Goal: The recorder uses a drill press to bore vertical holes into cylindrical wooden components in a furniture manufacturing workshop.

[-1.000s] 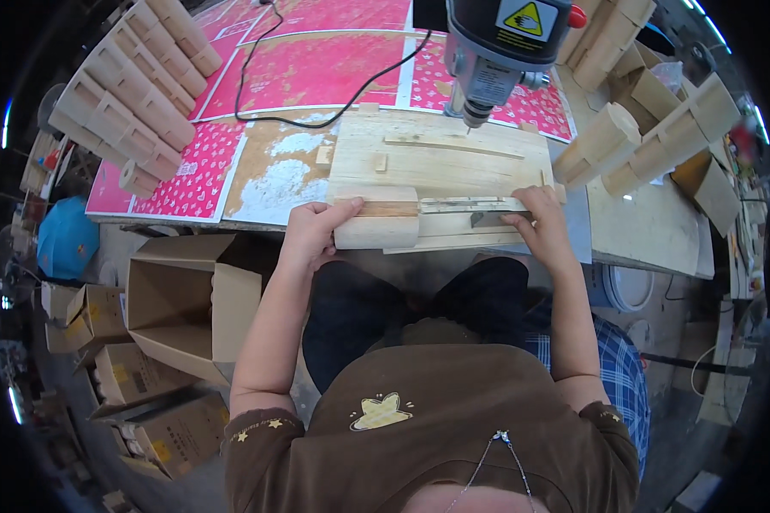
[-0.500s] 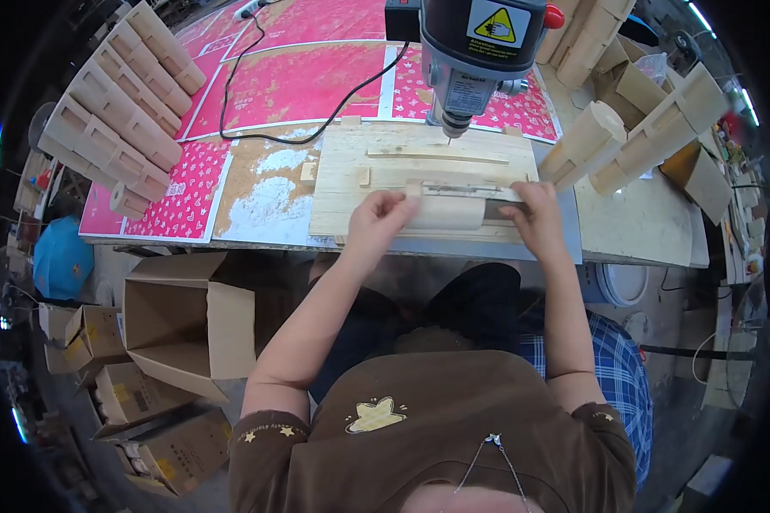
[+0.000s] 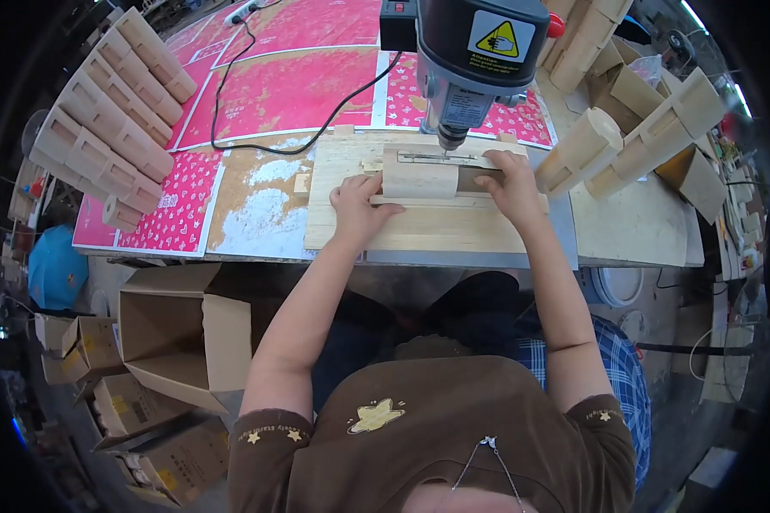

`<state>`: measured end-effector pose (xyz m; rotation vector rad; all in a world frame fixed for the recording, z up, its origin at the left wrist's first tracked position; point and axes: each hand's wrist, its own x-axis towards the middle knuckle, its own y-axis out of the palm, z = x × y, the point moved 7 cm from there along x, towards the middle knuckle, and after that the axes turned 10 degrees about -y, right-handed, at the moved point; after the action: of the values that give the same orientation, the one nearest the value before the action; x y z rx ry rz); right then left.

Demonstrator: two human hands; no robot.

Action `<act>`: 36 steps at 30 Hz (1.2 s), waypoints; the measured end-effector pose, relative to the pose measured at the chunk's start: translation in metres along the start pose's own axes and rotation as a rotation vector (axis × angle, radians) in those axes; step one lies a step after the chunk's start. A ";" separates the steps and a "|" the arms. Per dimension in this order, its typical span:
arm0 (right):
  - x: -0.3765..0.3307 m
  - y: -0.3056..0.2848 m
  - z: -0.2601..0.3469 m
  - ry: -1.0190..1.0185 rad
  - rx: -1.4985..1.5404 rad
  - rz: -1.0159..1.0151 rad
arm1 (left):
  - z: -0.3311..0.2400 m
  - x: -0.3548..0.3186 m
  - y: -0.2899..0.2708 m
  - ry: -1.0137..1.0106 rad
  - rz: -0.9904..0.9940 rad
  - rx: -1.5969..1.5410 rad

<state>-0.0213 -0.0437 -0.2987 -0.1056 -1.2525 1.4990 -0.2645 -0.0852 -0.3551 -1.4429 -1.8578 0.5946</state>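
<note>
Wood blk [image 3: 421, 181] moved fwd, now by drill chuck [image 3: 452, 137]; your L hand [image 3: 359, 208], half-open, is at its L end, grip unclear; your R hand [image 3: 513, 185] pinches pale strip [image 3: 462, 161].

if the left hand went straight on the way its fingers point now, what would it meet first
Most likely the left end of the pale wooden block, right beside the fingers of the left hand; whether they already touch is hard to tell.
</note>
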 end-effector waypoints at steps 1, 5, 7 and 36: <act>0.002 -0.006 0.001 -0.009 0.107 -0.032 | 0.000 0.001 0.001 0.008 0.006 -0.005; 0.032 -0.059 0.004 0.049 0.396 -0.287 | -0.005 0.001 -0.002 0.067 -0.034 -0.052; 0.072 -0.106 0.019 -0.121 0.347 -0.438 | -0.003 0.001 0.001 0.027 0.001 0.059; 0.003 -0.069 0.089 -0.335 -0.052 -0.507 | -0.009 -0.002 -0.004 0.073 -0.057 0.046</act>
<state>-0.0345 -0.1102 -0.2090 0.4174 -1.4495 1.0666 -0.2602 -0.0887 -0.3464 -1.3594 -1.8104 0.5460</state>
